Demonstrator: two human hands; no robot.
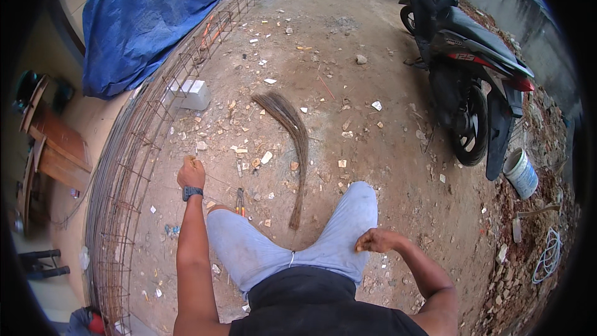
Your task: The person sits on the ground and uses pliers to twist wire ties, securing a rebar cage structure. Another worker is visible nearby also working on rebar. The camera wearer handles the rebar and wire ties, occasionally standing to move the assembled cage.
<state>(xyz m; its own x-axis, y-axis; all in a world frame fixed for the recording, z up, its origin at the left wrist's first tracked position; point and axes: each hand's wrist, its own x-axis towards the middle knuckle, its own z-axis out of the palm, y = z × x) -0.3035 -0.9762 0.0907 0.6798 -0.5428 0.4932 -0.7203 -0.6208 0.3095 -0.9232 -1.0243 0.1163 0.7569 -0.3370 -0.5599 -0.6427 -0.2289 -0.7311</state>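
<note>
My left hand point(191, 172), with a dark watch at the wrist, is stretched forward over the ground at the left. Its fingers are closed, and what they hold, if anything, is too small to make out. Close by my right thigh, my right hand point(377, 241) is bent in with its fingers pinched together; I cannot see what is between them. On the dirt ahead of my knees lies a curved bundle of thin brown wire-like strands point(300, 143), fanned out at its far end. Pincers with orange-tipped handles point(240, 202) lie beside my left knee.
Long rebar cages point(149, 134) run along the left, near a pale concrete block point(191, 95) and a blue tarp point(152, 25). A parked motorbike point(466, 65) stands at the right. Behind it are a white bucket point(521, 174) and a coiled cable point(548, 255). Rubble chips litter the ground.
</note>
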